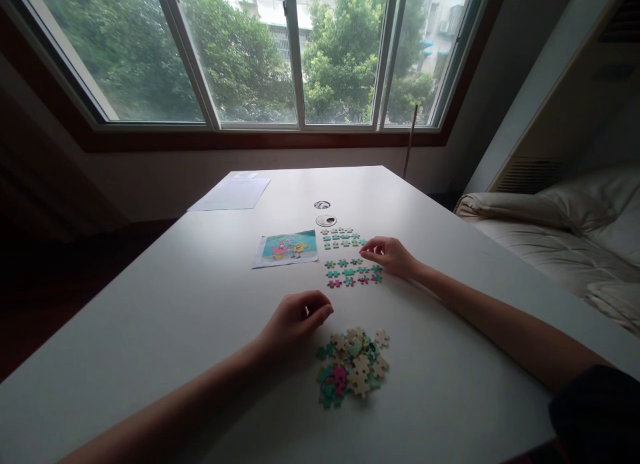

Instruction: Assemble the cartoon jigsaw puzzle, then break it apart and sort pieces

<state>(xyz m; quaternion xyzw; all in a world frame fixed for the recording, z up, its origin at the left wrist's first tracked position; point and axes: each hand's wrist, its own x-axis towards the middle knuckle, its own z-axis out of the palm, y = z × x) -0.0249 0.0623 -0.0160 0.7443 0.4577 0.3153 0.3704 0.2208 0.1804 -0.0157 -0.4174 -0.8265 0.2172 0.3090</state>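
Note:
My left hand (295, 321) rests on the white table (200, 304) with its fingers curled in; whether they hold anything is hidden. Just right of it lies a loose pile of puzzle pieces (353, 367), some face down. My right hand (390, 256) reaches farther out, its fingertips pinched at the edge of the sorted puzzle pieces (350, 257) laid in rows, possibly on one small piece. A cartoon reference picture (287, 247) lies flat to the left of those rows.
A sheet of paper (233, 192) lies at the table's far left. Two small round things (325, 213) sit beyond the rows. A wide window is behind the table, and a sofa with cushions (560, 231) stands to the right.

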